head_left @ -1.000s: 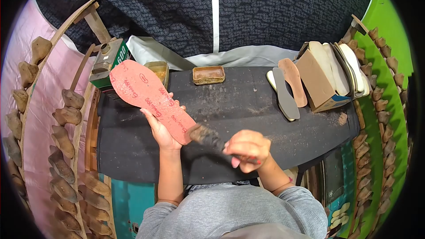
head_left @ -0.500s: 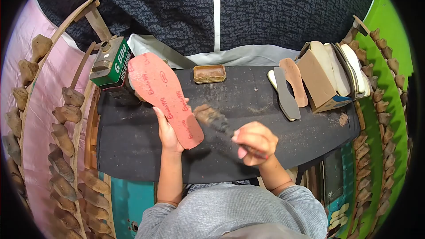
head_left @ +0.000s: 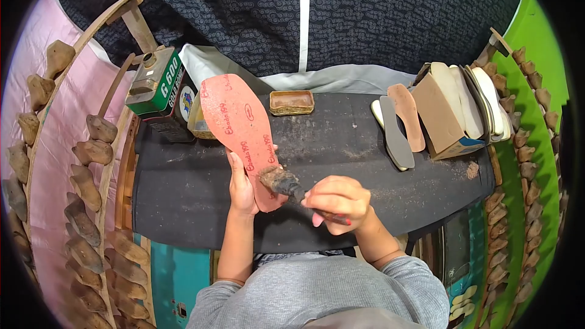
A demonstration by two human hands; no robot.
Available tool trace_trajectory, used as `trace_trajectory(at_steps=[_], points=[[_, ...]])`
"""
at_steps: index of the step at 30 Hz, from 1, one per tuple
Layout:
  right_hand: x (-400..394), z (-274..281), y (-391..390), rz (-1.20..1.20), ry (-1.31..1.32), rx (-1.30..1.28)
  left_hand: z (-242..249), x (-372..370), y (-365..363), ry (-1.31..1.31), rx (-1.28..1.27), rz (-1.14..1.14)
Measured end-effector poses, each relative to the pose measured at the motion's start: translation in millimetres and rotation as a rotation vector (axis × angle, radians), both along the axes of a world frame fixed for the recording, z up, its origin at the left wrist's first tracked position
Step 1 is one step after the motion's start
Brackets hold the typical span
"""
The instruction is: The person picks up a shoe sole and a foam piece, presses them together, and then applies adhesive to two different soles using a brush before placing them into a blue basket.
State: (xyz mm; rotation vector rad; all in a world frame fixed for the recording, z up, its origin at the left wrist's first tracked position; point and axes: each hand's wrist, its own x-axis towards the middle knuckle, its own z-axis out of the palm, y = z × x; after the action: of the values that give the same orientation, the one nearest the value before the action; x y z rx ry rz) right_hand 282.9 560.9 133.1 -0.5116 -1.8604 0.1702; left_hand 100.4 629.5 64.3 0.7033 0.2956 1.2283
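Observation:
A pinkish-red insole (head_left: pixel 237 116) with red printed lettering is held up above the dark table. My left hand (head_left: pixel 242 190) grips its lower left edge, thumb on the near face and the other fingers mostly hidden behind. In my right hand (head_left: pixel 337 203) is a brush (head_left: pixel 291 185) with a dark handle and matted brown bristles. The bristle end lies against the lower, narrower part of the insole. Toward the back of the table sits a small rectangular tray (head_left: pixel 292 111) with a brownish inside.
A green G 600 can (head_left: pixel 159 88) stands at the back left, with a yellowish container (head_left: pixel 198 123) beside it. At right, a grey insole (head_left: pixel 397 137) and a tan one (head_left: pixel 407 116) lie near a cardboard box (head_left: pixel 440 116) of insoles. Racks of wooden shoe lasts (head_left: pixel 85 189) flank both sides.
The brush has moved left and down, from beside the insole's edge onto its lower part. The insole has shifted slightly right and stands more upright.

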Motion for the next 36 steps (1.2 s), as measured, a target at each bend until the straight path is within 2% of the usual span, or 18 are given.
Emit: trace_trajectory(at_steps=[3,5,8,9,10,12,13,16,20,21,24,26,28,32,33,36], points=[[1.2,7.7,2.1,-0.141,0.083,0.010,0.1,-0.6,-1.9,0.029,-0.047,-0.005],[1.0,16.7,7.7,-0.235,0.057,0.078,-4.2,-1.3,-1.6,0.044,0.055,-0.090],[0.5,23.3,22.6,-0.253,0.006,0.198,2.9,5.4,-6.8,0.171,0.140,-0.111],[-0.6,25.5,26.9,-0.244,-0.003,0.211,-0.6,3.8,-5.2,0.064,0.253,-0.206],[-1.4,24.4,27.7,-0.246,-0.003,0.212,1.2,8.1,-7.4,0.065,0.254,-0.208],[-2.2,21.8,30.8,-0.216,-0.071,0.173,7.6,19.2,-12.6,0.192,-0.003,0.091],[-2.7,20.5,26.5,-0.187,-0.064,0.130,-8.8,9.6,-4.4,0.155,0.043,0.015],[1.6,21.2,16.2,-0.074,-0.128,0.036,-4.3,11.1,-2.3,0.206,0.060,0.096],[8.5,24.8,10.2,-0.069,-0.095,0.042,-3.0,7.6,-4.9,0.295,0.133,-0.007],[4.8,30.0,11.2,-0.153,-0.056,0.090,6.6,3.6,-8.4,0.302,0.201,-0.088],[2.8,32.5,20.7,-0.289,-0.059,0.207,9.8,3.7,-10.9,0.356,0.264,-0.115],[2.1,30.5,21.5,-0.288,-0.058,0.191,-0.4,3.3,-6.1,0.329,0.262,-0.156],[3.2,29.6,16.2,-0.133,-0.120,0.090,-9.6,6.9,-2.7,0.393,0.164,0.051],[6.2,29.0,10.9,-0.014,-0.135,-0.003,-1.8,1.1,-2.0,0.399,0.204,-0.014],[6.1,30.1,11.3,-0.016,-0.134,-0.004,6.2,0.9,-4.8,0.397,0.215,-0.042],[6.7,35.9,18.6,-0.220,-0.064,0.168,11.2,2.3,-7.9,0.395,0.250,-0.094]])
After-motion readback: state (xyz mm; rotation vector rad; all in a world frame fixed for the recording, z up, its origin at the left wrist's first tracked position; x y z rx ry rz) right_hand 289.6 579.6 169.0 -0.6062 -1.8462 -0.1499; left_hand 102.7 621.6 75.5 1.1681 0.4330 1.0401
